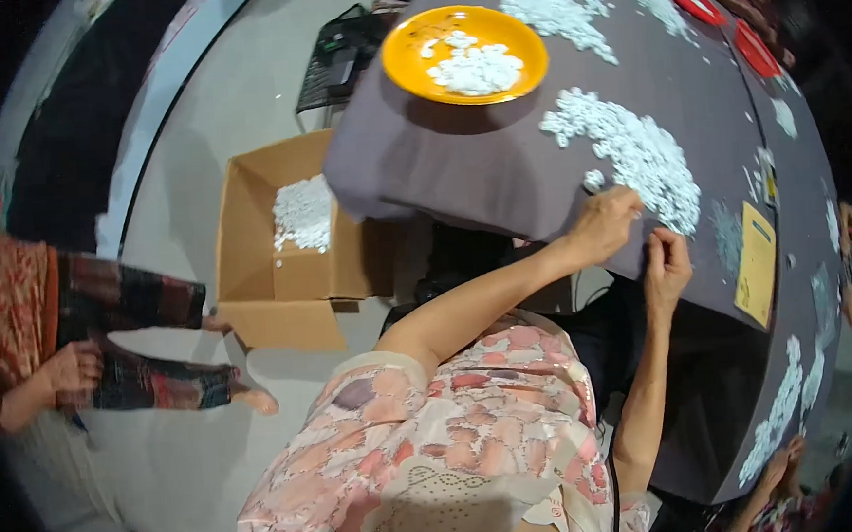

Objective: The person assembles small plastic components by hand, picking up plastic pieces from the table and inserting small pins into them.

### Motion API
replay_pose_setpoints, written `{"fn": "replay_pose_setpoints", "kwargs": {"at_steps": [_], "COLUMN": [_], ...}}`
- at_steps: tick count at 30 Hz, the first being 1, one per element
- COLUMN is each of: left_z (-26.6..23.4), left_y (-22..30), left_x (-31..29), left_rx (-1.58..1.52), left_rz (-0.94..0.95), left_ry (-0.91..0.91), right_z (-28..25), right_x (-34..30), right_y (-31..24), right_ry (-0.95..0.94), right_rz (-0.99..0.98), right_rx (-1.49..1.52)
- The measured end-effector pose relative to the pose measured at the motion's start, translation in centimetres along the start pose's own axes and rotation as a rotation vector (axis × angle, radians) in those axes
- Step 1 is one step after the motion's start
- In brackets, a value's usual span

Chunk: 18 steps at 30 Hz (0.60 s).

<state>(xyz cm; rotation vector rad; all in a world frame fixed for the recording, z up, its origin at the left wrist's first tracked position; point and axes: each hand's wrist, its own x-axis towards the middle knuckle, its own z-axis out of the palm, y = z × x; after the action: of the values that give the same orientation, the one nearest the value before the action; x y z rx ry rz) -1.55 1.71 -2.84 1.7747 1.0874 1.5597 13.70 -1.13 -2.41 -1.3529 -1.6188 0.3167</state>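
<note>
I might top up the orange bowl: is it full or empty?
Partly filled: white pieces lie in the orange bowl, with bare orange around them.

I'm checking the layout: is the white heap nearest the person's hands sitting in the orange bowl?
No, that white heap lies on the grey tablecloth, apart from the orange bowl.

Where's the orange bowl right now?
Head view, upper middle: the orange bowl sits on the gray tablecloth near its left edge, beyond the left hand, left of two heaps of white pieces.

white pieces [638,151], yellow-orange bowl [499,27], grey tablecloth [498,169], pink patterned garment [473,400]
</note>
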Motion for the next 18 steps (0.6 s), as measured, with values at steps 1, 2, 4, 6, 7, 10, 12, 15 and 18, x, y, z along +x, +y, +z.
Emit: {"fn": "replay_pose_setpoints", "kwargs": {"at_steps": [1,2,4,6,7,10,12,15,18], "left_z": [-0.1,-0.3,-0.6,-0.8,-0.9,-0.9,-0.7,-0.6,-0.7], "left_y": [-0.3,-0.6,-0.6,-0.4,-0.4,-0.1,-0.4,-0.1,0.4], "left_x": [0.0,-0.1,0.0,0.1,0.2,0.1,0.1,0.2,0.3], "left_rx": [0.017,0.031,0.039,0.04,0.041,0.062,0.091,0.093,0.038], "left_rz": [0.007,0.014,-0.013,-0.014,-0.001,-0.031,-0.035,-0.042,-0.138], "left_ry": [0.006,0.011,-0.023,-0.042,-0.036,-0.077,-0.096,-0.128,-0.114], "right_z": [0.3,0.3,0.5,0.3,0.4,0.2,0.0,-0.2,-0.1], "right_x": [0.1,0.0,0.1,0.1,0.1,0.1,0.2,0.2,0.2], "right_y": [-0.1,-0.3,-0.5,-0.7,-0.6,-0.7,-0.9,-0.9,-1.2], "right_ry": [0.019,-0.004,-0.009,-0.006,-0.001,0.007,0.011,0.019,0.025], "right_rz": [-0.041,-0.016,-0.009,0.025,0.007,0.004,-0.012,-0.012,-0.012], "right_rx": [-0.012,-0.015,0.032,0.043,0.046,0.034,0.025,0.031,0.068]}}
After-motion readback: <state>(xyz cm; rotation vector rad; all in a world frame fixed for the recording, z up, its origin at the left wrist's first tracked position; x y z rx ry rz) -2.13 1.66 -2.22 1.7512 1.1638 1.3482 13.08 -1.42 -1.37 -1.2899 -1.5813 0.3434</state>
